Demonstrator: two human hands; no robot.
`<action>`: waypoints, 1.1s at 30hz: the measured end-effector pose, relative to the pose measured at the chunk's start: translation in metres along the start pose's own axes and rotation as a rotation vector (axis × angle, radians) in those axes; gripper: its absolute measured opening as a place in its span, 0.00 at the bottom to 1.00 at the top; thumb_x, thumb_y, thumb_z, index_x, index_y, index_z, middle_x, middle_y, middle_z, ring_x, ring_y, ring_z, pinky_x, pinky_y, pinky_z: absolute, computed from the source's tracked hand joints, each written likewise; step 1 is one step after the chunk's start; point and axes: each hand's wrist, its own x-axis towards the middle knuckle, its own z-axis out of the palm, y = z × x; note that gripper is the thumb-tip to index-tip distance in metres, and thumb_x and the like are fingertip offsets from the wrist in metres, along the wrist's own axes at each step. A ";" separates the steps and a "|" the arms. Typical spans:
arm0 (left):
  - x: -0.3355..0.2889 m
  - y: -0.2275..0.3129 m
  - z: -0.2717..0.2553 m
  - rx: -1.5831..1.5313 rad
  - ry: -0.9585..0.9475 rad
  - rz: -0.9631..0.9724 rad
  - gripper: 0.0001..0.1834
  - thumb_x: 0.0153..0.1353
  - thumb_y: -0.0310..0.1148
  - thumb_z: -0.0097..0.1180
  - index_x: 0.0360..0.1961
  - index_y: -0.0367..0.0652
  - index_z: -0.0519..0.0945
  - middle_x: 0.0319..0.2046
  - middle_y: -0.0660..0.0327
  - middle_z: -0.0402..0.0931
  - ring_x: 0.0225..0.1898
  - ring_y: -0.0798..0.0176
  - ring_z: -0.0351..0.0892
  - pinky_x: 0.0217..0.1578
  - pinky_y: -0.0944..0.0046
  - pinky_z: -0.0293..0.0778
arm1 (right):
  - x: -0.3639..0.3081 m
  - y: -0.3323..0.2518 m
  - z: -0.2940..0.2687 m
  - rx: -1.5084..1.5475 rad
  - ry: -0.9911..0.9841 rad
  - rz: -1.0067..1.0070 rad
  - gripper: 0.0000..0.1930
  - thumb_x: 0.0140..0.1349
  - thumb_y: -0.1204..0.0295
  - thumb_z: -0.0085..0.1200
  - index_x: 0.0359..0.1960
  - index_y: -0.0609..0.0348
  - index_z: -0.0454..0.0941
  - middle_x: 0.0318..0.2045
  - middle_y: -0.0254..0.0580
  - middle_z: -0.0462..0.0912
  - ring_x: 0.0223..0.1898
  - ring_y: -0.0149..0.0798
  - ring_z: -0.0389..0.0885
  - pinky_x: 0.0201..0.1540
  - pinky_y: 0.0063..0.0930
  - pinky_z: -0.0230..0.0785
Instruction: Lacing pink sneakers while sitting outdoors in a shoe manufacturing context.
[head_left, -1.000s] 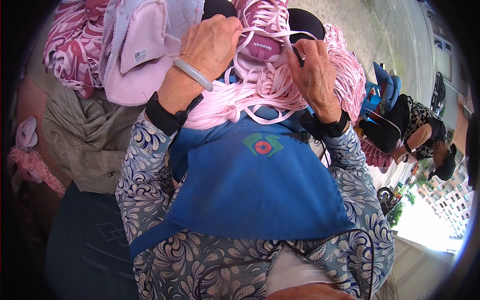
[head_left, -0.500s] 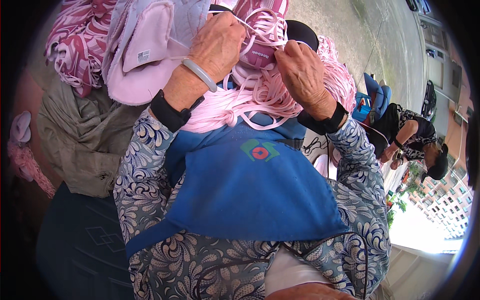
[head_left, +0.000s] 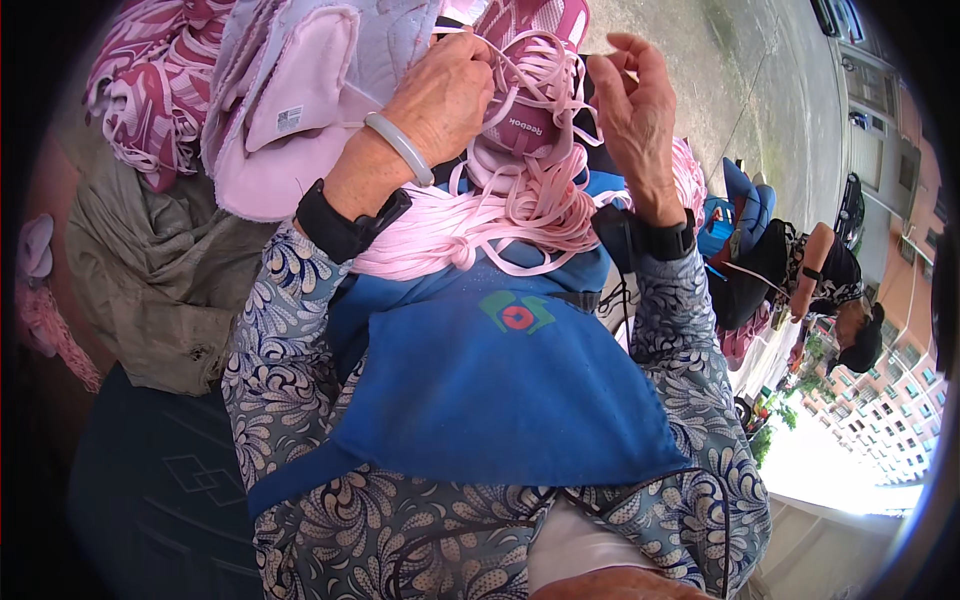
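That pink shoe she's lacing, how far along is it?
Partly done. The pink shoe upper already has laces crossing it. In hand: the left hand grips the upper and lace, while the right hand pinches a lace end, pulling it out. Left: a big bundle of loose pink laces lies on the blue apron, and more unlaced pink uppers sit piled at the left.

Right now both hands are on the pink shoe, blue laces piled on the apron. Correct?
Not quite: the laces are pink, not blue. The head view shows left hand and right hand at the pink shoe, laces piled on the blue apron.
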 end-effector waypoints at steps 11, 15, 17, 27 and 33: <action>0.015 0.005 -0.006 0.241 -0.201 0.084 0.06 0.51 0.27 0.53 0.25 0.36 0.78 0.36 0.55 0.74 0.43 0.53 0.71 0.49 0.58 0.63 | -0.044 0.003 0.031 -0.452 -0.173 -0.164 0.07 0.53 0.68 0.56 0.32 0.55 0.79 0.28 0.43 0.76 0.28 0.48 0.78 0.29 0.38 0.70; 0.005 -0.001 -0.007 0.030 0.000 0.070 0.05 0.51 0.25 0.55 0.27 0.33 0.78 0.36 0.53 0.73 0.41 0.49 0.70 0.45 0.56 0.66 | -0.047 0.004 0.041 -0.486 -0.103 -0.183 0.08 0.53 0.66 0.56 0.32 0.54 0.78 0.28 0.40 0.75 0.25 0.46 0.78 0.26 0.38 0.70; 0.000 -0.005 -0.006 -0.012 0.025 0.040 0.05 0.52 0.25 0.55 0.28 0.33 0.77 0.37 0.52 0.73 0.41 0.48 0.70 0.44 0.56 0.66 | -0.047 0.002 0.048 -0.514 -0.083 -0.194 0.07 0.54 0.65 0.55 0.31 0.53 0.77 0.28 0.40 0.74 0.23 0.46 0.78 0.24 0.38 0.70; -0.008 -0.008 0.003 0.112 0.016 0.106 0.05 0.55 0.25 0.53 0.31 0.35 0.78 0.42 0.54 0.75 0.44 0.51 0.74 0.53 0.52 0.65 | -0.049 0.016 0.072 -0.649 -0.104 -0.222 0.07 0.53 0.66 0.54 0.27 0.53 0.71 0.27 0.39 0.73 0.22 0.44 0.77 0.19 0.35 0.67; 0.008 -0.006 -0.009 -0.058 -0.062 -0.089 0.06 0.54 0.25 0.53 0.33 0.35 0.78 0.40 0.52 0.75 0.43 0.50 0.74 0.46 0.59 0.69 | -0.039 0.017 0.061 -0.595 -0.168 -0.356 0.06 0.51 0.71 0.51 0.30 0.56 0.68 0.29 0.42 0.71 0.24 0.45 0.78 0.21 0.36 0.69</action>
